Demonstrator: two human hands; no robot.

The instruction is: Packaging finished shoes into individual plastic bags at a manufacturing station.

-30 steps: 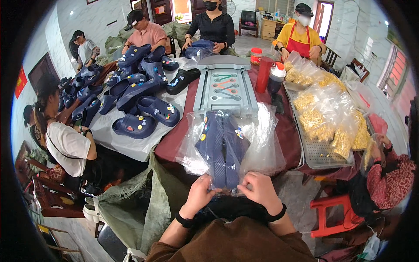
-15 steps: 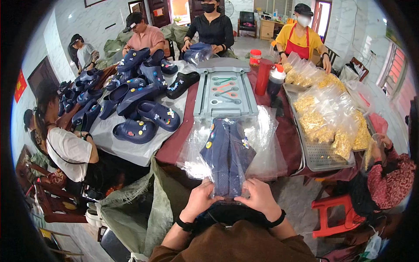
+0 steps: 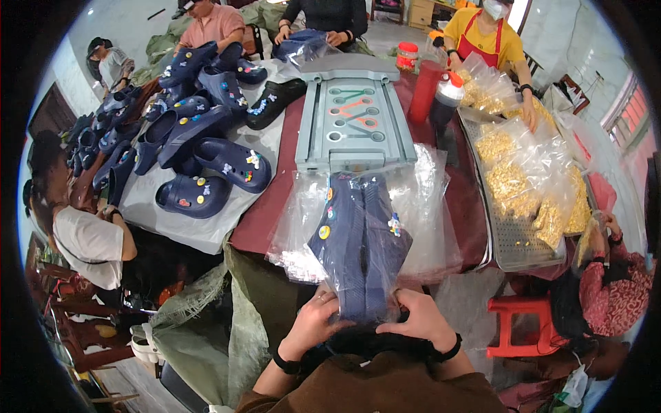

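A pair of navy blue clogs (image 3: 351, 248), pressed sole to sole with coloured charms along the sides, lies inside a clear plastic bag (image 3: 401, 275) at the table's near edge. My left hand (image 3: 315, 323) grips the near left side of the bagged clogs. On the near right side my right hand (image 3: 421, 318) holds them too, its thumb pointing inward at the bottom edge. Beneath and beside the pair spread more clear plastic bags (image 3: 437, 220). Just beyond stands a grey plastic case or stool (image 3: 313, 131) with green, orange and grey shapes on top.
Many loose clogs (image 3: 193, 196) are heaped on white sheeting at left. A metal tray (image 3: 516, 256) with bags of yellow pieces is at right. A red cup (image 3: 427, 89) and dark bottle (image 3: 447, 103) stand between. Co-workers surround the table; a red stool (image 3: 506, 327) sits at lower right.
The view has tilted down slightly. The bagged clogs look larger and closer to me, with their charms more visible. Both hands keep hold at the near end.
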